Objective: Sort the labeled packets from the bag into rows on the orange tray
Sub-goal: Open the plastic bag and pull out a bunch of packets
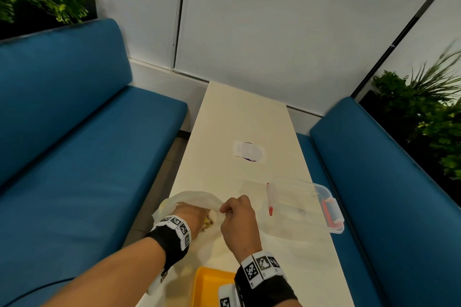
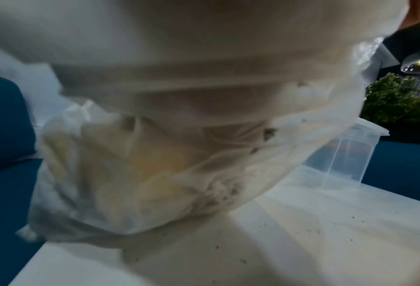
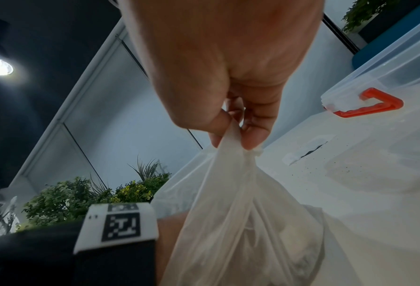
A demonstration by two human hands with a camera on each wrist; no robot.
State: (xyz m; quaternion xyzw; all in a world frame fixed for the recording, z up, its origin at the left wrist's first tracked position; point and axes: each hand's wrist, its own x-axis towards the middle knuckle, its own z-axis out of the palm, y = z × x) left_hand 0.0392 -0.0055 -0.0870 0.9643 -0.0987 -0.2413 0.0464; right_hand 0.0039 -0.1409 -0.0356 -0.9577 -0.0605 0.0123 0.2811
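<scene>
A thin white plastic bag point(image 1: 197, 200) lies on the table's near left part. My left hand point(image 1: 190, 214) reaches into its mouth, and the plastic hides the fingers. Yellowish packets point(image 2: 160, 164) show dimly through the bag point(image 2: 155, 135) in the left wrist view; no labels can be read. My right hand point(image 1: 235, 209) pinches the bag's rim between thumb and fingers point(image 3: 253, 135) and holds it up, with the bag point(image 3: 241, 222) hanging below. A corner of the orange tray point(image 1: 212, 286) shows at the bottom edge, just in front of my right wrist.
A clear lidded plastic box point(image 1: 299, 207) with red latches point(image 1: 328, 214) stands right of my right hand. A pale sticker patch point(image 1: 249, 152) lies farther along the narrow white table point(image 1: 237, 117). Blue benches point(image 1: 87, 157) flank both sides, with plants behind them.
</scene>
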